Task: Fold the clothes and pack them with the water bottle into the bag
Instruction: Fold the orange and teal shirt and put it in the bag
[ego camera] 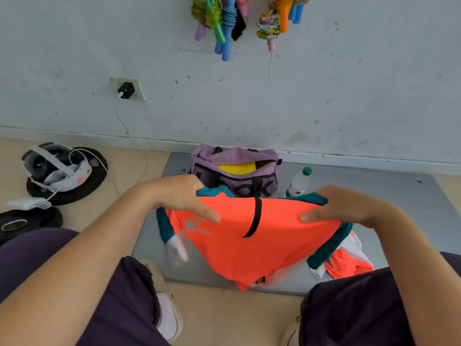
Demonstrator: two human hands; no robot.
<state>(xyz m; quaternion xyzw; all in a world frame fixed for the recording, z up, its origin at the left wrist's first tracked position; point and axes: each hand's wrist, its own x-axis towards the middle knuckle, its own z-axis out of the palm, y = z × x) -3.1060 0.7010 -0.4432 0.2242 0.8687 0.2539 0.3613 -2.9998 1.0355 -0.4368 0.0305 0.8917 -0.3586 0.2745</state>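
Observation:
An orange shirt (239, 245) with teal and white sleeves hangs in the air over a grey mat (389, 203). My left hand (184, 196) grips its top left edge and my right hand (344, 206) grips its top right edge. Behind it a purple duffel bag (237, 161) stands open against the wall, something yellow showing inside. A clear water bottle (299, 182) with a green cap stands just right of the bag. A second orange and white garment (349, 263) lies crumpled on the mat at the lower right, partly hidden by the shirt.
A white headset (57, 166) with a cable lies on black weight plates (72, 193) at the left. A charger (126, 91) sits in a wall socket. Coloured skipping ropes (224, 21) hang on the wall above. My knees and shoes frame the mat's near edge.

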